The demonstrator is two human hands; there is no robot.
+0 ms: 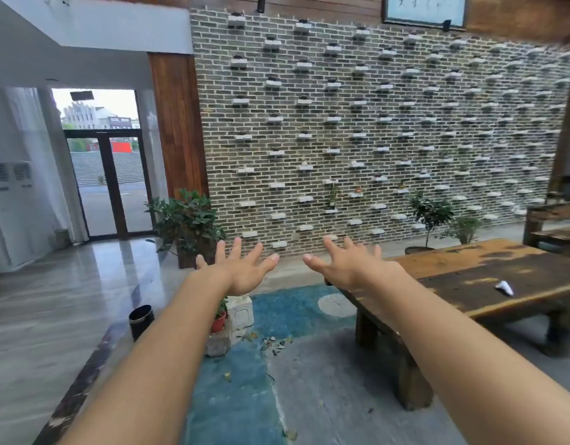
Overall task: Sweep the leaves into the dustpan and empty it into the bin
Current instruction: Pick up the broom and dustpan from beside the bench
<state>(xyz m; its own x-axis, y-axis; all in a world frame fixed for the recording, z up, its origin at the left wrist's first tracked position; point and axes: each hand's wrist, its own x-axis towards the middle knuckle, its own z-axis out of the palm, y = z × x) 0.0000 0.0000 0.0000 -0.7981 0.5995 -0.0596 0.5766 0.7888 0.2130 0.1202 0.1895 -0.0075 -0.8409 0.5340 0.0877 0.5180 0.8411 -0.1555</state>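
Both my arms reach forward at chest height. My left hand (242,268) and my right hand (348,264) are spread open, fingers apart, holding nothing. Below them a small heap of dry leaves (272,343) lies on the blue and grey rug (303,380), with single leaves (227,376) scattered nearer to me. A black cylindrical bin (141,321) stands on the glossy floor left of the rug, beside my left forearm. No broom or dustpan is in view.
A long dark wooden table (489,277) stands to the right with a white object (505,287) on it. A red potted plant (219,319), a white stone ornament (243,313) and a larger potted shrub (187,220) sit ahead by the brick wall. Glass doors (110,184) are far left.
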